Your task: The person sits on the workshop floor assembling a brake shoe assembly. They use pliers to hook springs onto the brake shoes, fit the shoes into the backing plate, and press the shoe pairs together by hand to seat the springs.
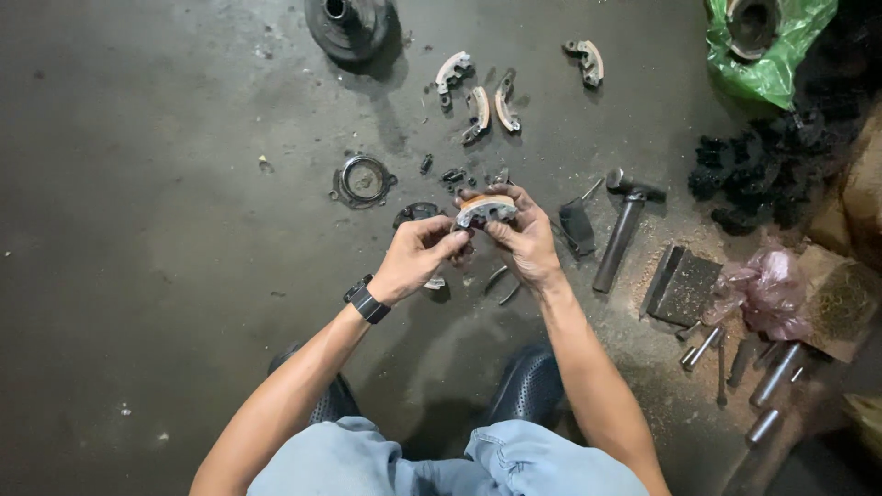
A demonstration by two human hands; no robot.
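Both of my hands hold one curved metal shoe (486, 208) with an orange-brown lining, above the dark floor. My right hand (521, 237) grips its right end with fingers wrapped over the top. My left hand (418, 255), with a black watch on the wrist, pinches its left end. Several similar curved shoes (479, 112) lie on the floor further away. A round metal ring part (363, 179) lies to the left of my hands.
A hammer (621, 228) and a scraper (577, 223) lie right of my hands. A dark block (684, 287), metal rods (774, 375), a pink bag (767, 289), a green bag (776, 57) and black parts (749, 179) fill the right side. A black round hub (349, 26) sits at the top.
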